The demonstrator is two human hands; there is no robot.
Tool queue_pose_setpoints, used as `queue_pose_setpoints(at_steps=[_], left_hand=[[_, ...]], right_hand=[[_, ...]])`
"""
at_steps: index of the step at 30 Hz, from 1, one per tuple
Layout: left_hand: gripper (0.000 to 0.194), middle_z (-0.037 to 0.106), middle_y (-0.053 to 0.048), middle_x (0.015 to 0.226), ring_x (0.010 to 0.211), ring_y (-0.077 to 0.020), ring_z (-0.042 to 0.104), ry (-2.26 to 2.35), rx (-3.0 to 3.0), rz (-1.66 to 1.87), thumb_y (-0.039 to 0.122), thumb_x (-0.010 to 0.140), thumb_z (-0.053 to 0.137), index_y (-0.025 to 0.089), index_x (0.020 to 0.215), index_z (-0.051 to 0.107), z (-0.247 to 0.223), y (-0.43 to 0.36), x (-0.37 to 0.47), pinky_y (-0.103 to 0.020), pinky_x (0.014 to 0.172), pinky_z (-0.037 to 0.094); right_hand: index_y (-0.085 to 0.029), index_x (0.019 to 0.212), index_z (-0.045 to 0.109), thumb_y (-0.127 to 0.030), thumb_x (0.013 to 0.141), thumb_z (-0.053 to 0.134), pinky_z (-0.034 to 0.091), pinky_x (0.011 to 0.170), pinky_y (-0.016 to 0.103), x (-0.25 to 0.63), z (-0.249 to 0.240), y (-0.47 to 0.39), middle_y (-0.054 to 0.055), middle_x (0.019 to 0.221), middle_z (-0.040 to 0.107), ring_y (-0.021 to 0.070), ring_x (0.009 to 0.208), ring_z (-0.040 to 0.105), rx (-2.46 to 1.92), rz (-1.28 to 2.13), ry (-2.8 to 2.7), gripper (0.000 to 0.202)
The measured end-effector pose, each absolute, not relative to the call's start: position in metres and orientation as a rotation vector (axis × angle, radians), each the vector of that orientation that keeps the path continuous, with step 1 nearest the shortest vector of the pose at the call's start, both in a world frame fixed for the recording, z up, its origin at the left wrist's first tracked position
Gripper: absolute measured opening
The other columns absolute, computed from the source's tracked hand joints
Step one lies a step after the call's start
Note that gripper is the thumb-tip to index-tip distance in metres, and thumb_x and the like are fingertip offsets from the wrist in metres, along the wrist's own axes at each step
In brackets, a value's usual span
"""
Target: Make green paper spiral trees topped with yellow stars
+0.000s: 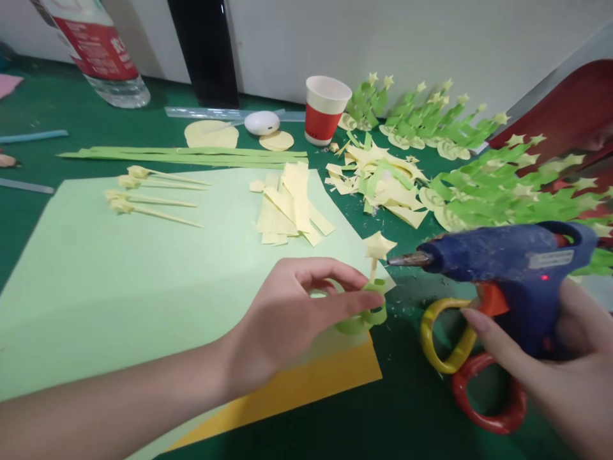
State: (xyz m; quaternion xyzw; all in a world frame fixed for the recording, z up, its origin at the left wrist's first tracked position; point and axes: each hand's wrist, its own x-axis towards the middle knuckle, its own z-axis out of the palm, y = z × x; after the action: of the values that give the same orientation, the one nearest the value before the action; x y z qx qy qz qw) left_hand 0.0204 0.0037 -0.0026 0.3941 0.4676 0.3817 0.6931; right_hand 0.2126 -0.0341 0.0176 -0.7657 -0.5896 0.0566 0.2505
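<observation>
My left hand [306, 306] pinches a small paper craft: a pale yellow star [379, 245] on a thin stem with a curled green paper strip [376, 317] around it. In my right hand [541, 364] is a blue hot glue gun [498, 252] with an orange trigger and a lit red light. Its metal nozzle points left, close to the star. Beneath the glue gun lie scissors with yellow and red handles [500, 421], their blades out of sight. Light green paper [158, 275] lies under my left hand, over an orange-yellow sheet [306, 383].
Several star-topped sticks [158, 201] and pale yellow paper strips [292, 204] rest on the green paper. Behind are green strips [182, 155], a paper cup [324, 118] and a bottle [105, 57]. Paper scraps [383, 179] and finished star plants [531, 179] stand at right.
</observation>
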Motion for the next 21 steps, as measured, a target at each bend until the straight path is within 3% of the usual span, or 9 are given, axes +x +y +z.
queue_pose_setpoints(at_steps=[5,15,21], left_hand=[[0.01,0.061,0.004,0.057,0.058,-0.0088,0.055,1.012,0.869,0.813,0.013,0.059,0.073,0.018,0.055,0.065,0.001,0.006,0.019,-0.015,0.052,0.042],[0.017,0.06,0.008,0.054,0.054,-0.0041,0.052,0.964,0.815,0.811,0.003,0.057,0.072,0.018,0.053,0.064,0.002,0.006,0.019,-0.007,0.047,0.041],[0.017,0.06,0.008,0.053,0.052,-0.004,0.053,0.953,0.795,0.819,0.003,0.057,0.072,0.018,0.055,0.063,0.001,0.005,0.019,-0.008,0.046,0.041]], right_hand=[[-0.027,0.064,0.039,-0.051,0.063,0.059,0.035,0.033,0.026,0.235,0.01,-0.028,-0.003,0.045,0.046,0.0147,0.037,0.041,-1.913,-0.062,-1.813,0.031],[-0.025,0.056,0.025,-0.046,0.065,0.059,0.023,0.028,0.023,0.236,0.004,-0.027,-0.007,0.036,0.03,0.0121,0.031,0.029,-1.855,-0.229,-1.839,0.041],[-0.026,0.054,0.028,-0.049,0.063,0.06,0.031,0.033,0.024,0.244,0.002,-0.028,-0.004,0.037,0.033,0.0157,0.04,0.038,-1.895,-0.188,-1.864,0.041]])
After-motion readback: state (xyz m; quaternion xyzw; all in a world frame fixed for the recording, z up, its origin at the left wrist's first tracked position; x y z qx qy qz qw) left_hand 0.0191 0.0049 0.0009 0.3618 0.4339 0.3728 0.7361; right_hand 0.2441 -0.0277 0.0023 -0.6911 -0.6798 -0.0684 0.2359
